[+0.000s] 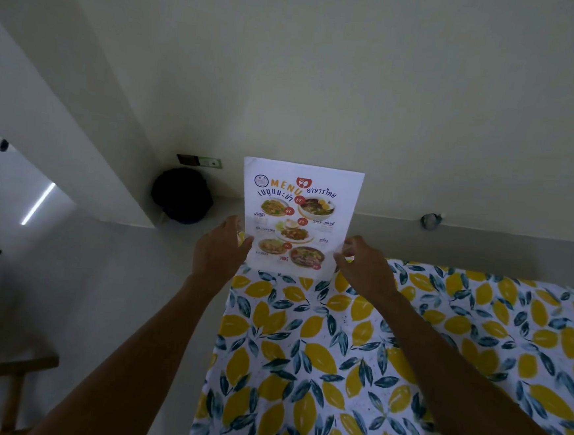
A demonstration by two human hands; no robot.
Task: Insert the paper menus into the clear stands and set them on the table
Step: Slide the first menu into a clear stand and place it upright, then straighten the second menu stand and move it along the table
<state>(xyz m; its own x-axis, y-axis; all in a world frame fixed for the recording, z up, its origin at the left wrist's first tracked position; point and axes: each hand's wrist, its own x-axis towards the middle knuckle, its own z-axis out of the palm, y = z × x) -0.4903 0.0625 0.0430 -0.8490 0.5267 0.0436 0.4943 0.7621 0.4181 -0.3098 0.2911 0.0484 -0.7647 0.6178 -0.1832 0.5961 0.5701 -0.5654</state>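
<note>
Head view shows our white printed paper menu with food photos point(299, 215) standing upright at the far corner of the lemon-print tablecloth point(336, 358), seemingly inside a clear stand we can barely make out. Our left hand point(221, 251) and right hand point(365, 268) flank its lower edges, fingers loosely curled; whether they grip, we cannot tell. We judge it light, stiff, slippery and tippy, best held low by both sides.

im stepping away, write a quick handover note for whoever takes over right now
Left hand: on the lower left edge of the menu.
Right hand: on its lower right edge.
Menu: upright at the far corner of the lemon-print tablecloth, print facing you; apparently in a clear stand, hard to make out.
Done: this menu looks placed.
Left: let go; no other menus or stands in view.
</note>
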